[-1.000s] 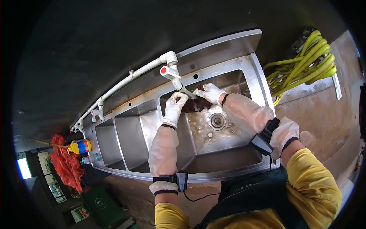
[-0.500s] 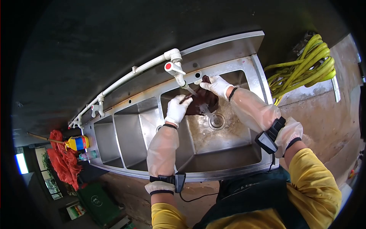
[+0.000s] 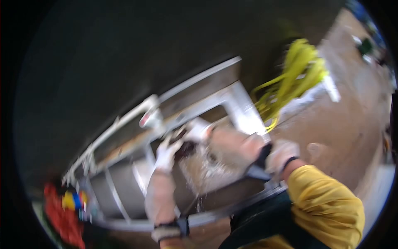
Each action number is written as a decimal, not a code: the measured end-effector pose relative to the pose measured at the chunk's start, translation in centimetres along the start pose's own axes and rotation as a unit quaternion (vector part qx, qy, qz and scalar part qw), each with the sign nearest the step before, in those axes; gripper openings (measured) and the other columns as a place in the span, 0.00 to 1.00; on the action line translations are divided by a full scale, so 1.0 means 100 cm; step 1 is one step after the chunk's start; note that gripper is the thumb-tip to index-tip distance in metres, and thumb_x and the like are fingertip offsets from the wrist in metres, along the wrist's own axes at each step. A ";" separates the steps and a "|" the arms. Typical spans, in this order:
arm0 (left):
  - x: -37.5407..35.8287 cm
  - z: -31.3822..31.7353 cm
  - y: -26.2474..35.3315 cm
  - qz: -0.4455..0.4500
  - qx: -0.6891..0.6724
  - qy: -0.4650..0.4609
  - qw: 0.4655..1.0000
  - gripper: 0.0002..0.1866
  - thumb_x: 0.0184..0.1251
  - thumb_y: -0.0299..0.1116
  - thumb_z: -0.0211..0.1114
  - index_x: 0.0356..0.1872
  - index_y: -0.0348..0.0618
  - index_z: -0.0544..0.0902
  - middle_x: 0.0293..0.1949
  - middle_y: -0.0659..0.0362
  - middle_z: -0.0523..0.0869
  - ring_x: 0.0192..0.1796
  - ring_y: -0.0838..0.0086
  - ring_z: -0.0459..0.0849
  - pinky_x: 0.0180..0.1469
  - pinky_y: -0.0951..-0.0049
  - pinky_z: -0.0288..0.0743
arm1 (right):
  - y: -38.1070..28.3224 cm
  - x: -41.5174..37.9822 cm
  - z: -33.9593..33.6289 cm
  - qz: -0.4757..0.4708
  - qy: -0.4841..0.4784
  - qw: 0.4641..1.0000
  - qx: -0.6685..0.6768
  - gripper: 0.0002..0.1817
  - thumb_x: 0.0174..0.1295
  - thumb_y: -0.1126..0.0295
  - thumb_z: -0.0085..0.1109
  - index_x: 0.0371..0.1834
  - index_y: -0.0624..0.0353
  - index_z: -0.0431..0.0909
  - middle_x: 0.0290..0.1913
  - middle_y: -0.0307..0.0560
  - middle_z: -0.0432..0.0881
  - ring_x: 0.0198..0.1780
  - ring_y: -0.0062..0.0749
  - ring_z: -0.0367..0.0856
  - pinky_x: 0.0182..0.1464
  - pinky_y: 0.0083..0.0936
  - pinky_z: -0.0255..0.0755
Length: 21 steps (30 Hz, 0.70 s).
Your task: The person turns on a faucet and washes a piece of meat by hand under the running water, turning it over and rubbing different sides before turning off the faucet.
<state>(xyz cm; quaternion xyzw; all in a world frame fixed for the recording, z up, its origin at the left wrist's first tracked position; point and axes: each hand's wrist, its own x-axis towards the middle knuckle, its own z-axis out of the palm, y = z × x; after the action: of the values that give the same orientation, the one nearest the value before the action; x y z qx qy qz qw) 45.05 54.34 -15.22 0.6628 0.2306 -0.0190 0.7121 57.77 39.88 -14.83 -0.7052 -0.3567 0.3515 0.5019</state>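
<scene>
Everything is smeared by motion. A dark brown cloth-like item (image 3: 185, 150) hangs in the right basin of the metal sink (image 3: 244, 108), below the white tap (image 3: 151, 119). My left hand (image 3: 166, 154), in a white glove, grips its left side. My right hand (image 3: 196, 129), also gloved, is closed on its upper part, close beside my left. Water (image 3: 213, 168) splashes over the basin floor under the item and partly hides the drain.
A coiled yellow hose (image 3: 296, 76) lies beyond the sink's right end. White pipe (image 3: 120, 124) runs along the wall. At the far left are red netting-like material (image 3: 62, 216) and a yellow-and-blue container (image 3: 74, 201).
The view has turned and blurred, with the sink now lower and further left. Both hands are closer together, the brown item looks more bunched, and water splashes more widely.
</scene>
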 end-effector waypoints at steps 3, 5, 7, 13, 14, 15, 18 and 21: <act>-0.001 0.006 -0.003 -0.090 0.002 0.052 0.995 0.16 0.56 0.28 0.64 0.47 0.36 0.79 0.36 0.59 0.82 0.39 0.75 0.80 0.41 0.76 0.75 | 0.038 0.015 0.025 0.025 0.028 0.999 -0.021 0.17 0.41 0.67 0.63 0.39 0.54 0.82 0.37 0.49 0.83 0.41 0.36 0.81 0.47 0.29 0.73; 0.010 0.001 -0.014 -0.110 -0.062 0.119 0.985 0.22 0.57 0.26 0.62 0.54 0.33 0.72 0.43 0.54 0.80 0.41 0.70 0.80 0.42 0.72 0.77 | 0.054 0.030 0.043 0.025 0.140 0.988 0.057 0.13 0.40 0.75 0.60 0.33 0.56 0.81 0.31 0.46 0.83 0.33 0.31 0.80 0.38 0.26 0.73; 0.018 -0.007 -0.026 -0.084 -0.025 0.129 0.988 0.24 0.60 0.30 0.61 0.57 0.31 0.69 0.49 0.49 0.78 0.47 0.67 0.78 0.48 0.69 0.75 | 0.061 0.041 0.048 0.144 0.091 0.967 0.188 0.12 0.43 0.80 0.54 0.33 0.56 0.80 0.27 0.41 0.80 0.30 0.32 0.77 0.28 0.32 0.71; 0.002 0.000 -0.013 -0.152 -0.207 0.066 0.964 0.15 0.63 0.32 0.58 0.49 0.37 0.76 0.47 0.53 0.79 0.49 0.67 0.77 0.54 0.69 0.71 | 0.050 0.034 0.053 0.133 0.045 0.976 0.165 0.17 0.47 0.77 0.54 0.42 0.55 0.80 0.31 0.44 0.81 0.33 0.34 0.80 0.35 0.35 0.76; 0.005 -0.011 -0.024 -0.171 -0.229 0.062 0.956 0.14 0.63 0.32 0.59 0.47 0.37 0.76 0.46 0.54 0.79 0.48 0.67 0.77 0.54 0.68 0.71 | 0.074 0.053 0.069 0.075 0.015 0.996 0.054 0.15 0.46 0.76 0.55 0.39 0.56 0.81 0.29 0.46 0.81 0.33 0.35 0.80 0.35 0.35 0.75; 0.005 -0.013 -0.026 -0.186 -0.222 0.087 0.953 0.13 0.64 0.32 0.57 0.47 0.38 0.77 0.46 0.54 0.79 0.49 0.67 0.76 0.55 0.68 0.70 | 0.097 0.071 0.085 0.012 0.000 0.998 -0.057 0.13 0.44 0.74 0.56 0.36 0.58 0.81 0.28 0.47 0.81 0.32 0.37 0.80 0.35 0.35 0.74; 0.010 -0.038 -0.056 -0.191 -0.327 0.037 0.925 0.12 0.66 0.32 0.56 0.48 0.39 0.76 0.46 0.55 0.79 0.50 0.67 0.76 0.56 0.69 0.69 | 0.105 0.078 0.098 0.038 -0.018 0.981 -0.189 0.12 0.44 0.71 0.57 0.34 0.58 0.81 0.30 0.52 0.81 0.36 0.45 0.80 0.38 0.36 0.74; 0.010 -0.032 -0.054 -0.195 -0.334 0.008 0.922 0.12 0.67 0.32 0.55 0.48 0.39 0.76 0.46 0.55 0.79 0.49 0.67 0.76 0.55 0.69 0.70 | 0.059 0.042 0.070 0.119 0.031 0.980 -0.157 0.13 0.45 0.67 0.58 0.35 0.59 0.81 0.33 0.55 0.82 0.40 0.50 0.81 0.41 0.38 0.74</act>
<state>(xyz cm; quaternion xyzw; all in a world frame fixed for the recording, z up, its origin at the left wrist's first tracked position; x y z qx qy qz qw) 43.18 57.05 -20.70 0.3291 0.3534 -0.0741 0.8725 54.82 45.21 -22.83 -0.8230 -0.3056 0.3266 0.3502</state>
